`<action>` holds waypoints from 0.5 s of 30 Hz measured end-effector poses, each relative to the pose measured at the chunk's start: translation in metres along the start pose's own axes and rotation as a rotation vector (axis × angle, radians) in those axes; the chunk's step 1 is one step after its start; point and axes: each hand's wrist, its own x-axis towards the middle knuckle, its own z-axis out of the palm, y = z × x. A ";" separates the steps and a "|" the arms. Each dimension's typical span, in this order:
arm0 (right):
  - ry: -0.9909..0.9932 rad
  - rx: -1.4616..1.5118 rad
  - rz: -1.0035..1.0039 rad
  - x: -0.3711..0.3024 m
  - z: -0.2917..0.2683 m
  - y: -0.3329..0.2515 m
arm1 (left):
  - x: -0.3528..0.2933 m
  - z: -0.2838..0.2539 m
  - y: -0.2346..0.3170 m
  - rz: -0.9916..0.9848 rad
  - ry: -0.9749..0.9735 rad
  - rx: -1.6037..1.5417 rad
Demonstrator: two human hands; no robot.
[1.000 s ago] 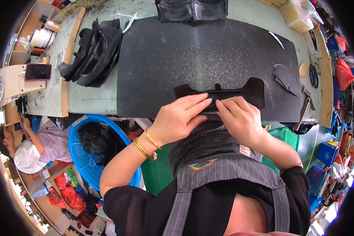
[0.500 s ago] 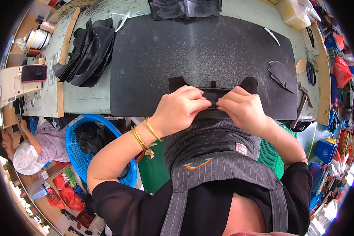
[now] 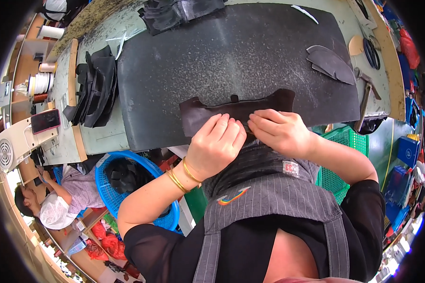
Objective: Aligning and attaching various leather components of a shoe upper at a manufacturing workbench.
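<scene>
Pale tabletop (image 3: 105, 139) in a crowded workroom, largely covered by a dark mat (image 3: 255, 35) that probably shields the surface beneath. One flat black piece (image 3: 198, 114), its two far corners jutting away, lies along the mat's near edge, directly before the person, a position apparently chosen for easy reach. Left hand (image 3: 217, 144) and right hand (image 3: 281, 133) sit close together at the middle of its near edge; their bent, bunched fingers appear to grip that edge, perhaps so that both sides are steadied equally. Thumbs are largely hidden, so how they press cannot be told. Similar dark pieces form a left stack (image 3: 99, 89) and a far stack (image 3: 178, 16), seemingly set aside to leave the near strip free. Curved scraps (image 3: 330, 65) and a hammer (image 3: 364, 104) lie at right, likely for convenience. Near left, a blue basket (image 3: 104, 187) beside the tabletop holds dark items.
</scene>
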 end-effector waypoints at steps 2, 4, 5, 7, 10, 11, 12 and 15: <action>0.032 -0.035 -0.010 -0.008 -0.004 0.007 | 0.006 0.000 -0.002 0.019 0.003 0.059; 0.020 -0.027 0.017 -0.009 -0.003 0.003 | 0.006 0.004 0.005 -0.059 0.041 0.048; -0.003 -0.013 0.053 -0.007 -0.003 0.003 | 0.007 0.005 0.004 -0.049 0.043 0.054; 0.043 0.025 0.036 0.006 0.005 0.002 | 0.006 0.004 0.005 -0.144 0.042 -0.032; -0.021 -0.068 -0.027 0.010 0.003 0.004 | 0.003 0.007 0.000 -0.145 0.037 -0.023; -0.015 -0.050 -0.031 0.008 0.000 0.007 | 0.002 0.007 -0.001 -0.140 0.047 -0.009; -0.039 -0.038 -0.013 0.000 -0.001 0.007 | -0.002 0.006 0.002 -0.142 0.046 -0.034; -0.008 -0.070 0.034 -0.004 -0.005 0.019 | 0.004 0.009 -0.003 -0.019 0.083 -0.021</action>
